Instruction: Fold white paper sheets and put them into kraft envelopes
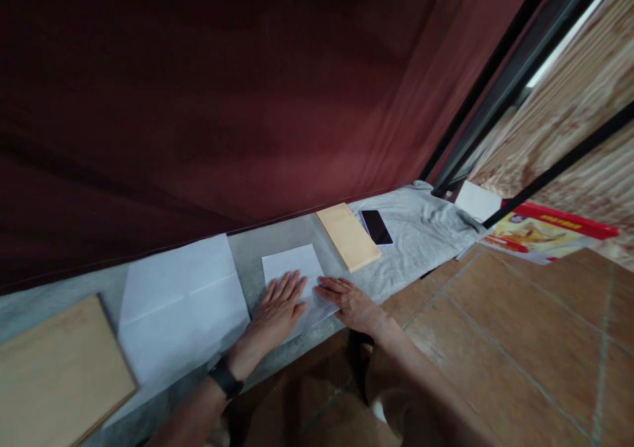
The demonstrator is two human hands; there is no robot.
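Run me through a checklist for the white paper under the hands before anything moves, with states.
1. Left hand flat on the smaller white sheet: ok.
2. Right hand at that sheet's right edge: ok.
3. Smaller brown envelope apart from that sheet: ok.
4. Larger brown envelope off the creased white sheet: not ok, it overlaps.
5. Underside of the smaller sheet: cannot tell, hidden.

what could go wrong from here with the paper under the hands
The white paper under the left hand and right hand lies near the front edge of the grey cloth, so it might slip over. Uneven pressure could crease it crookedly. The phone sits close beside the smaller brown envelope; moving that could nudge it.
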